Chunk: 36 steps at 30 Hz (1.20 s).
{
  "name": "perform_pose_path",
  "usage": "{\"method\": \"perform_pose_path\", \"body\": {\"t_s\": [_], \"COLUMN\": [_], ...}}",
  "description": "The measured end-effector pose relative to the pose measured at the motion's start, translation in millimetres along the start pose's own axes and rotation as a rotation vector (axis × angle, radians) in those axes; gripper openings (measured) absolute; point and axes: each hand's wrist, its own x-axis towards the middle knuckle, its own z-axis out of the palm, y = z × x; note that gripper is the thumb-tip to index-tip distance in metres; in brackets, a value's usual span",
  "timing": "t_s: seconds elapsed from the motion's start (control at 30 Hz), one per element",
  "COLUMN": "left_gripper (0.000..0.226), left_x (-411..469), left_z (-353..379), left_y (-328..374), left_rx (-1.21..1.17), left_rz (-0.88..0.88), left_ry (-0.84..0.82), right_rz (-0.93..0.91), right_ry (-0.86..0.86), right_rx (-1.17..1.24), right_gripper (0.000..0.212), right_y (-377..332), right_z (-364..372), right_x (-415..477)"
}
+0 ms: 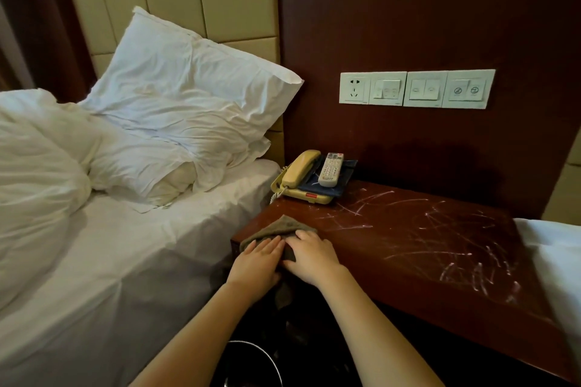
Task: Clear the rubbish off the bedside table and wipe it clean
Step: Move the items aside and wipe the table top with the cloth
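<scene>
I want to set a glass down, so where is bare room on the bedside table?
The middle and right of the bedside table are bare, from the telephone to the white sheet; only white streaks there. Crowded: the back left corner, with telephone and remote control, and the front left, where left hand and right hand press the cloth.

Your left hand (256, 261) and right hand (311, 256) cover the near half of the cloth (283, 225), the bin (251, 361) is cut by the bottom edge, and the tray (348, 168) hides the keypad of the telephone (298, 174).
</scene>
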Motion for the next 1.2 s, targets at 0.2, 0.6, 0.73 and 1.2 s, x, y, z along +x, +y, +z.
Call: {"method": "perform_pose_path", "body": {"t_s": [0.2,0.6,0.73,1.2], "left_gripper": [0.068,0.07,0.07,0.072], "left_x": [2.6,3.2,0.9,4.0], "left_z": [-1.2,4.9,10.4,4.9], "left_y": [-1.4,-10.5,-12.3,-35.5], "left_rx": [-0.035,-0.096,-0.126,-0.073], "left_rz": [-0.065,-0.091,-0.086,-0.191], "left_ry": [-0.009,0.008,0.023,-0.005], "right_rz": [0.031,0.034,0.058,0.173], "right_ry": [-0.05,-0.046,-0.051,-0.084], "right_rx": [-0.061,-0.118,-0.102,-0.108], "right_gripper": [0.074,0.073,0.07,0.09], "right_y": [17.9,4.5,2.1,23.6], "right_z": [6.7,7.4,6.9,17.6], "right_x": [-7.2,-2.1,-7.2,-17.2]}}
